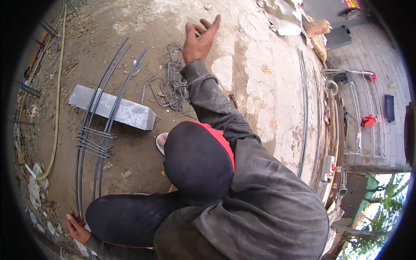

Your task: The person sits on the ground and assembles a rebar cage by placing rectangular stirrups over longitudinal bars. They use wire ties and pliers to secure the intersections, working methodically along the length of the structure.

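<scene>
Person's right hand (200,40) raised, fingers spread, empty; left hand (78,229) at steel bars (116,104) (grip unclear); likely stiff, weighty, best held mid-length.

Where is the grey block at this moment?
In the head view, the grey block lies left of centre, beneath long steel bars, near the pile of bent rods.
</scene>
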`<state>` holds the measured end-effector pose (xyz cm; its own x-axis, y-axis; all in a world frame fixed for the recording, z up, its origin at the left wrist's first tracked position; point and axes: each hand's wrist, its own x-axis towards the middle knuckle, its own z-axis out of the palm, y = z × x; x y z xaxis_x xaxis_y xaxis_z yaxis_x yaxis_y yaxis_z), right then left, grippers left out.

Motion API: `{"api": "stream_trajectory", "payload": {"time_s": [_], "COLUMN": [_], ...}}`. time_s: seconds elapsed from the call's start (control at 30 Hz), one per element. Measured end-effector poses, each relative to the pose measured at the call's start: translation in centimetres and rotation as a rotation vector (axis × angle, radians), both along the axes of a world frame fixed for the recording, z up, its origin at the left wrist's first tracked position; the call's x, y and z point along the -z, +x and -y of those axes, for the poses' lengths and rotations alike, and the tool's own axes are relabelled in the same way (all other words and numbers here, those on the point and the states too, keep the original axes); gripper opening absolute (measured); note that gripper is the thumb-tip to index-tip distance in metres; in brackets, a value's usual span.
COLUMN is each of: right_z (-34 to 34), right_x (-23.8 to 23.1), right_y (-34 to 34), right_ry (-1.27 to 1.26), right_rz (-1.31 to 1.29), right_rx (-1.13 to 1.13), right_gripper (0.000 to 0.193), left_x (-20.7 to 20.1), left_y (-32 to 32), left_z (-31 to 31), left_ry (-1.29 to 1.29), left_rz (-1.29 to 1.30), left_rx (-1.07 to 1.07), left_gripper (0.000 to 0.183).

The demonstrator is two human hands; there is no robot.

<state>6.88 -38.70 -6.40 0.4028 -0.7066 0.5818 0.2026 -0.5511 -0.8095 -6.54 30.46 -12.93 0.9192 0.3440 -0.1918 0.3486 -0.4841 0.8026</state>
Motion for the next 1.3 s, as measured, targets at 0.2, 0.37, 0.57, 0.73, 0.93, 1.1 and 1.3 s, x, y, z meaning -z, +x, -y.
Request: {"api": "stream_trajectory", "payload": {"time_s": [0.2,0.37,0.57,0.73,0.93,1.1,1.3], "right_z": [23.5,24.0,7.5,-7.1,-5.6,-2.7,-5.3], "right_x": [0.3,1.9,8.6,12.0,11.4,11.8,10.4], "right_y": [-22.5,-38.7,-17.1,-2.6,2.2,8.5,9.8], "right_ry": [0.651,0.425,-0.001,-0.003,0.893,0.848,0.881], "right_rz": [0.386,-0.068,-0.659,-0.892,-0.582,-0.38,-0.476], "right_rx": [0.348,0.87,-0.315,-0.777,-0.641,-0.605,-0.677], "right_gripper": [0.097,0.043,0.049,0.068,0.079,0.068,0.067], "left_x": [3.2,6.9,5.6,5.2,5.1,4.4,4.1], "left_y": [11.8,13.9,13.4,12.3,11.0,11.5,11.4], "left_z": [6.8,10.4,11.9,12.3,11.9,12.1,11.2], "left_ry": [0.13,-0.225,-0.076,-0.089,0.02,-0.196,-0.235], "left_rz": [0.269,-0.183,-0.06,-0.016,0.053,-0.106,-0.203], "left_rx": [0.541,0.522,0.548,0.449,0.397,0.392,0.346], "left_gripper": [0.038,0.035,0.035,0.031,0.031,0.027,0.023]}}
